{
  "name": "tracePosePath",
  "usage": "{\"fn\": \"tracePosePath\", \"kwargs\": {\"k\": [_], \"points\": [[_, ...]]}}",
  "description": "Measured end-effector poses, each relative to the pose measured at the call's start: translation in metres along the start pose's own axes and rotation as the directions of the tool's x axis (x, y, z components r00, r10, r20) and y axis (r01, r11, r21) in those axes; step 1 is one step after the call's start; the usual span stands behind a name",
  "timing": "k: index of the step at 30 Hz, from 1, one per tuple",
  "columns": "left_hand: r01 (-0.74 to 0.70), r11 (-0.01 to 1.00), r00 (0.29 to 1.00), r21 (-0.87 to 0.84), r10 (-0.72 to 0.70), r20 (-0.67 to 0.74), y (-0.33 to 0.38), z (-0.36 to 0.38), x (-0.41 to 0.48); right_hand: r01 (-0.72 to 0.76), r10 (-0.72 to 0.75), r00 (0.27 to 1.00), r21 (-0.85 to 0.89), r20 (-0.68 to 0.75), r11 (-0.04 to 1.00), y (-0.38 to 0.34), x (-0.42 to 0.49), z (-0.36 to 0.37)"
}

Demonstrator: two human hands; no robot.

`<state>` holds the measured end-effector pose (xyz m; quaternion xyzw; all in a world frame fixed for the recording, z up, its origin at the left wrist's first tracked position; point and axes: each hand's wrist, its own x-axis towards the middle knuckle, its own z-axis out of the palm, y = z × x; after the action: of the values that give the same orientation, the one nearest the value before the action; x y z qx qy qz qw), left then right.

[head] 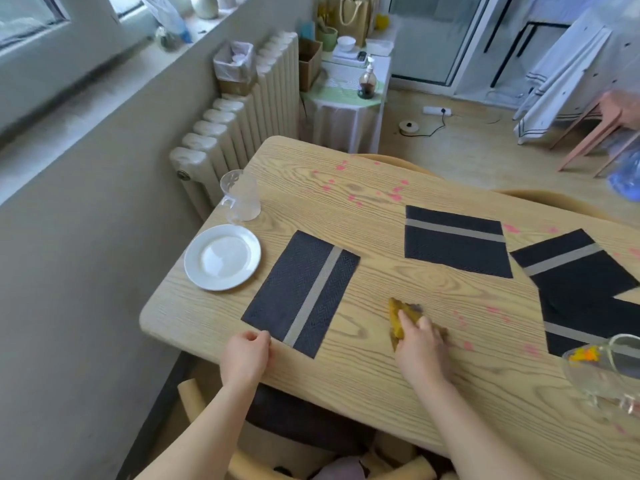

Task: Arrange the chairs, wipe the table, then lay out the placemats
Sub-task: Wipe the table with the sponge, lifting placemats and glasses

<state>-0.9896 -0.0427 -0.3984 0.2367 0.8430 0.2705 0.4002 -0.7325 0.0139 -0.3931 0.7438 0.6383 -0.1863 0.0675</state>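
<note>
Head view. Wiping in hand, by the look of it: bunches the yellow cloth (398, 318) under the right hand (420, 344), grip curled down over it, pressing it onto the tabletop (346, 375) between the near placemat (301, 292) and the overlapping mats (581, 289) on the right. Steadies that near placemat with the left hand (246, 355), grip curled at the mat's near edge, seemingly pinching it. Plenty to clean yet: pink stains (394, 195) scattered over the far side, more just right of the cloth. Best to press firmly, sweep toward those nearby spots first, lift each mat rather than skirting round it, and mind the glass bowl (609, 368) at the near right edge. Only then square the mats up.
</note>
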Motion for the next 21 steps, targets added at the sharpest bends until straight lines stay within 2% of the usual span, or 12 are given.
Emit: {"fn": "tracePosePath", "kwargs": {"k": [4, 7, 10, 13, 16, 18, 21], "points": [[-0.175, 0.980, 0.984, 0.090, 0.171, 0.053, 0.011, 0.004, -0.011, 0.181, -0.180, 0.983, -0.020, 0.027, 0.983, -0.020, -0.027, 0.023], [-0.308, 0.943, 0.949, 0.126, 0.293, 0.119, 0.027, 0.013, -0.017, 0.171, -0.172, 0.985, -0.037, -0.020, 0.985, -0.005, -0.029, 0.023], [-0.411, 0.903, 0.905, 0.127, 0.386, 0.178, 0.042, 0.027, -0.030, -0.007, 0.008, 0.998, 0.007, -0.070, 1.000, 0.042, -0.029, 0.015], [-0.490, 0.859, 0.860, 0.146, 0.449, 0.244, 0.051, 0.040, -0.043, -0.217, 0.226, 0.968, 0.089, -0.111, 0.972, 0.095, -0.034, 0.002], [-0.559, 0.811, 0.815, 0.173, 0.499, 0.295, 0.055, 0.050, -0.052, -0.319, 0.331, 0.937, 0.113, -0.112, 0.941, 0.105, -0.039, 0.001], [-0.596, 0.780, 0.788, 0.190, 0.522, 0.327, 0.055, 0.059, -0.058, -0.268, 0.279, 0.954, 0.105, -0.108, 0.958, 0.088, -0.046, 0.005], [-0.666, 0.718, 0.732, 0.203, 0.575, 0.364, 0.053, 0.069, -0.065, -0.080, 0.090, 0.994, 0.129, -0.069, 0.988, 0.053, -0.058, 0.020]]}}
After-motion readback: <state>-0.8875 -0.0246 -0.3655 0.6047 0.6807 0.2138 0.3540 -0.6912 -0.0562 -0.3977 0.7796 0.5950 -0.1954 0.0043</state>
